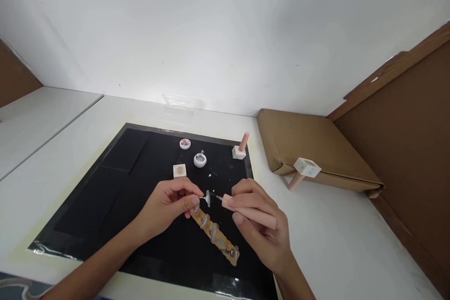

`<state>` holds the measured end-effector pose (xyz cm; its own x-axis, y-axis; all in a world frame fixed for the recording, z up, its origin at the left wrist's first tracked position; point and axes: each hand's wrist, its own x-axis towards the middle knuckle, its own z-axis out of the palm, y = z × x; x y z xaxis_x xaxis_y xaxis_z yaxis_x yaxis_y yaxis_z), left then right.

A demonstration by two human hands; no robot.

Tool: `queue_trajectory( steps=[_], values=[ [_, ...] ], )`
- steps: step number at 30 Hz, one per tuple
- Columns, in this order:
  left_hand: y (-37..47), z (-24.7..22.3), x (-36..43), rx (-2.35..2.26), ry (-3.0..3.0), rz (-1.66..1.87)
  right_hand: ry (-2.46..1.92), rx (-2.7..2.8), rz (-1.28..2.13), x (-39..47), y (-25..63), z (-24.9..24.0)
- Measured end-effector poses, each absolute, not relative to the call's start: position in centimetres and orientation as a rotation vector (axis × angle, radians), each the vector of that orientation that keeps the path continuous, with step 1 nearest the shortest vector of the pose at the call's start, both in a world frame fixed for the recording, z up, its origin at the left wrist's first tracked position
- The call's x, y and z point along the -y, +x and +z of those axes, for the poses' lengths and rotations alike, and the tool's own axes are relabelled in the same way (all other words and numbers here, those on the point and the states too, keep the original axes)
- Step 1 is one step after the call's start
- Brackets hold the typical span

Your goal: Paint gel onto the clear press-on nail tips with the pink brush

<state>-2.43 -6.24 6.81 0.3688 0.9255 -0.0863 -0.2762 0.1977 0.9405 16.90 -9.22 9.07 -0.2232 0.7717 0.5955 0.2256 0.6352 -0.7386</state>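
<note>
left hand (170, 205): pinches stem (201, 197) under clear nail tip (207, 198); slack pinch could spin it
right hand (270, 239): grips pink brush (260, 217); jab could dislodge tip

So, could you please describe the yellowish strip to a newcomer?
Find the black mat on the white table. On its near half, between the left hand and right hand, runs a slanting yellowish strip. Unlike the round white jar beyond, it is long and narrow, with translucent pieces along it.
</note>
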Motion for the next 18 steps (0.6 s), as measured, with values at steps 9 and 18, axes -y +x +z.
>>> queue_trajectory(
  steps=[9,18],
  values=[
    [-2.45,6.62,6.27,-0.824,1.082,0.956,-0.781,1.846,0.692,9.20,16.79,9.24],
    [-2.43,6.94,6.34,-0.897,1.125,0.932,-0.794,1.886,0.728,9.32,16.83,9.23]
  ],
)
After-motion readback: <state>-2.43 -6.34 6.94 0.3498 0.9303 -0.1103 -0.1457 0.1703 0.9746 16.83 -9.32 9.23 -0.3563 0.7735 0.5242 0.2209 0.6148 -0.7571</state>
